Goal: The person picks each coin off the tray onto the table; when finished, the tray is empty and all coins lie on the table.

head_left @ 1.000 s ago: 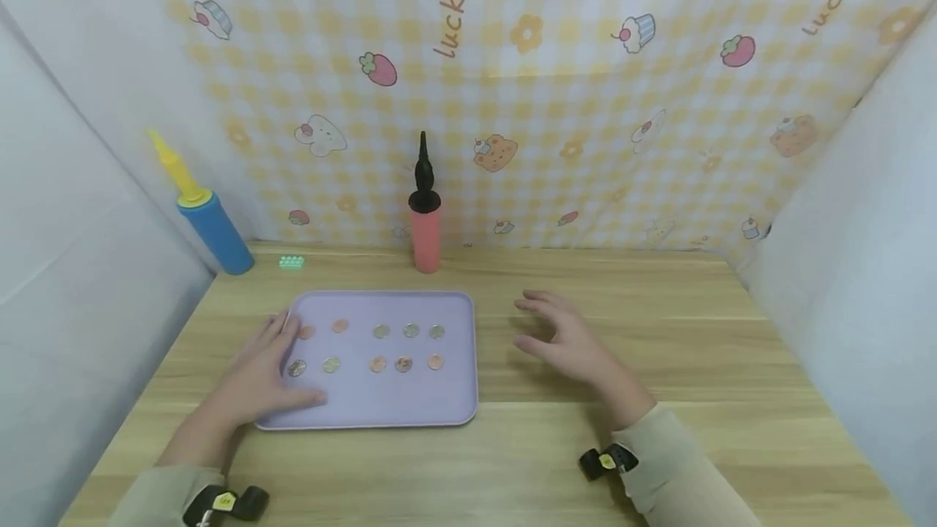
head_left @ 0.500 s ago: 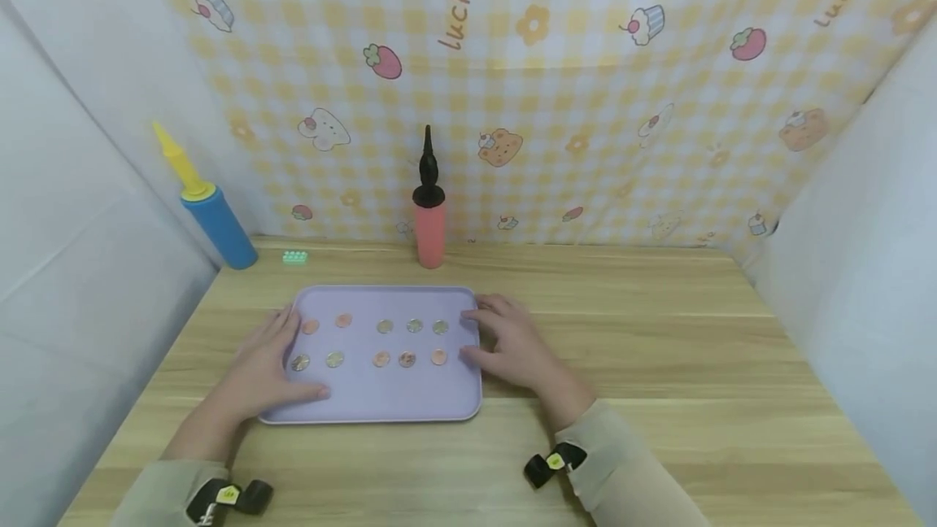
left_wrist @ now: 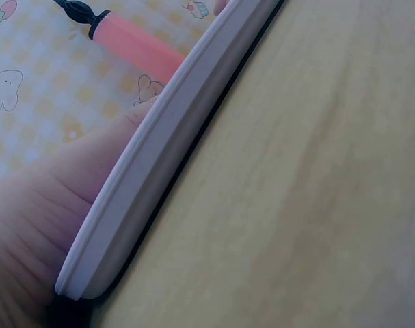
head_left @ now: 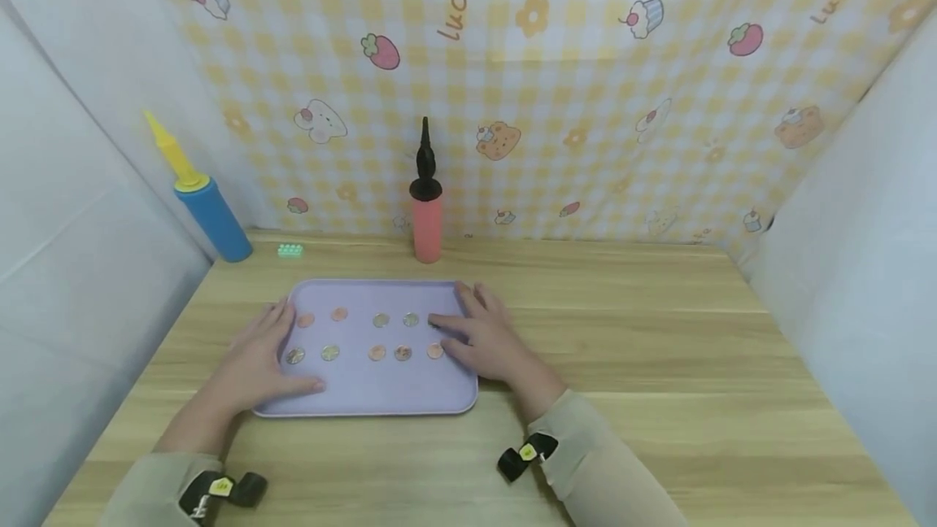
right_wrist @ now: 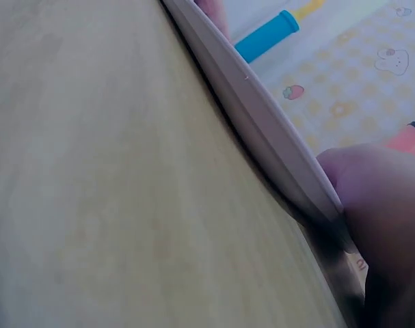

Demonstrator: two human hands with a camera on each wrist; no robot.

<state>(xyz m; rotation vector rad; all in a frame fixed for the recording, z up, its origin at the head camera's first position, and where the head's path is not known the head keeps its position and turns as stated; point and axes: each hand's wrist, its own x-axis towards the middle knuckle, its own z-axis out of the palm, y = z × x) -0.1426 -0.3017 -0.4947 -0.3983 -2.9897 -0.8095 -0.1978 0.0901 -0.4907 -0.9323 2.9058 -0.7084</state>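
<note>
Tray (head_left: 366, 397) of coins (head_left: 403, 353) on a wooden table (head_left: 659, 332)

The lilac tray sat on the left half of the table, a hand at each short side. Ten coins could be counted in it, two rows of five, some coppery and some yellowish. The left hand (head_left: 252, 364) rested against the left rim with its fingers fairly straight along the edge and its thumb spread wide over the near part of the tray floor. The right hand (head_left: 479, 340) reached over the right rim, fingers spread and a gap between index finger and thumb; the index finger partly hid the far row's last coin, and the thumb tip was just beside the near row's last one. Whether either digit touched a coin could not be told. Both wrist views showed the tray's pale outer wall from the side, with a thumb lapping over the rim

Behind the tray stood a pink pump (head_left: 428, 230) with a black top, and at the far left corner leaned a blue pump (head_left: 212, 218) with a yellow nozzle. A small green brick (head_left: 289, 250) lay between them, nearer the blue one. A checked cloth (head_left: 571, 88) hung behind the table
</note>
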